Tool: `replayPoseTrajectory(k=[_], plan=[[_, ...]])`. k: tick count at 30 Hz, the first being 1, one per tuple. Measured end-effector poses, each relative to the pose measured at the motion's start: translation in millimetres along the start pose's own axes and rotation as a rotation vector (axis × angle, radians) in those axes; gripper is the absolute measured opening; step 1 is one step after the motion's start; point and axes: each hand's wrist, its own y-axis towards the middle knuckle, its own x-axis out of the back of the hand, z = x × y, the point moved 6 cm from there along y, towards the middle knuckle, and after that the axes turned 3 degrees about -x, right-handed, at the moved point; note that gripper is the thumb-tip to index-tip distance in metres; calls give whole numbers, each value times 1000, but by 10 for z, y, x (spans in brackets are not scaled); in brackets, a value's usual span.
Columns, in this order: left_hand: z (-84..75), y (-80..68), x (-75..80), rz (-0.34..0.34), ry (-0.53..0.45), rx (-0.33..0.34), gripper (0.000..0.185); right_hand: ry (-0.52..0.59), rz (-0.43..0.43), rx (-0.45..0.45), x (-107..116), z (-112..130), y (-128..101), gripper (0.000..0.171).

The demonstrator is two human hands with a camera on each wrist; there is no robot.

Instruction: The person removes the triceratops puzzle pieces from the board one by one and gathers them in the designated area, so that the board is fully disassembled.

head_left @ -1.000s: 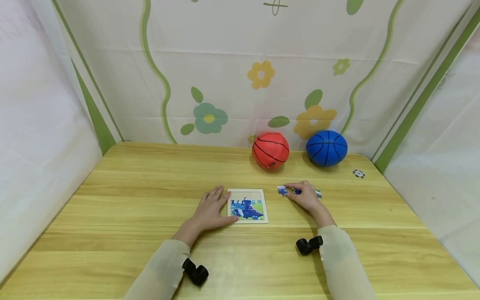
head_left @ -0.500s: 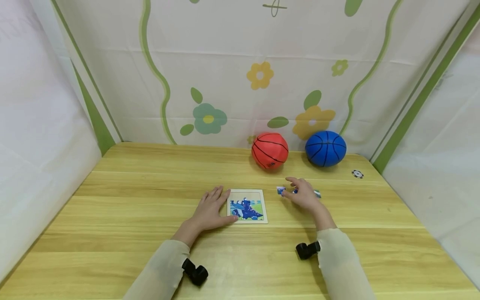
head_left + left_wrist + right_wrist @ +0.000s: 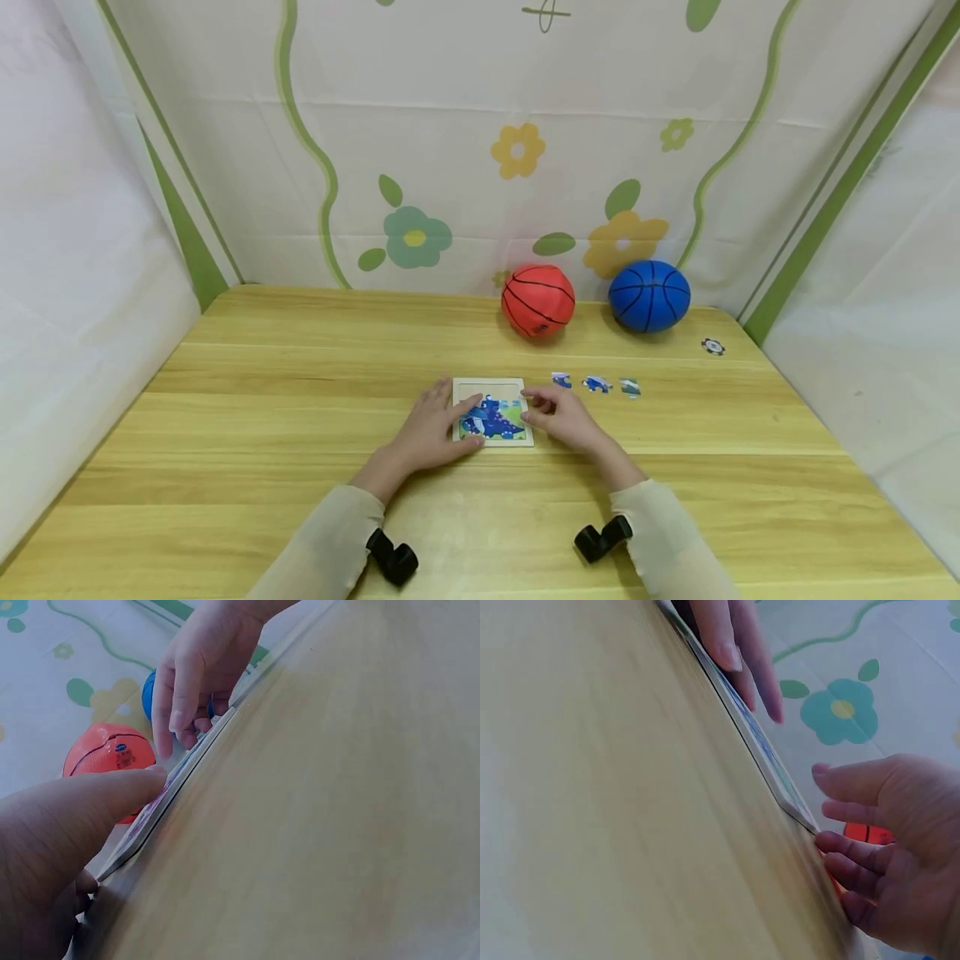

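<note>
A jigsaw puzzle (image 3: 491,421) with a blue dinosaur picture lies in a pale square frame (image 3: 491,382) at mid-table; the upper part of the frame shows bare backing. My left hand (image 3: 427,429) rests on the frame's left side, its index finger and thumb reaching over the picture. At the right edge is my right hand (image 3: 564,419), its thumb and fingertips by the frame. In the right wrist view I see its thumb (image 3: 851,784) apart from the loosely bent fingers, with nothing between them. Three loose jigsaw pieces (image 3: 597,384) lie in a row beyond this hand.
A red ball (image 3: 537,301) and a blue ball (image 3: 649,297) stand at the table's back edge, before a flowered cloth (image 3: 420,125). Farther right lies a small black-and-white round disc (image 3: 713,347). White cloth walls flank the wooden table (image 3: 225,400).
My right hand has left the loose pieces and moved left to the frame's right edge. My left index finger has swung inward over the puzzle.
</note>
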Motion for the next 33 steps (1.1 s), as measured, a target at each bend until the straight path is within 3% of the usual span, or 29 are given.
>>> replayPoseTrajectory(k=[9,23,27,33], plan=[[10,7,-68,35,59,-21,56,-160,-29,36,-93,14,-55,40],[-27,-2,-24,44,56,-7,54,-222,-95,82,-134,57,-45,30],[-29,3,-17,39,59,-8,55,-203,-96,90,-139,70,-43,30],[-18,1,-30,44,56,-1,55,-77,-103,107,-139,67,-27,30]])
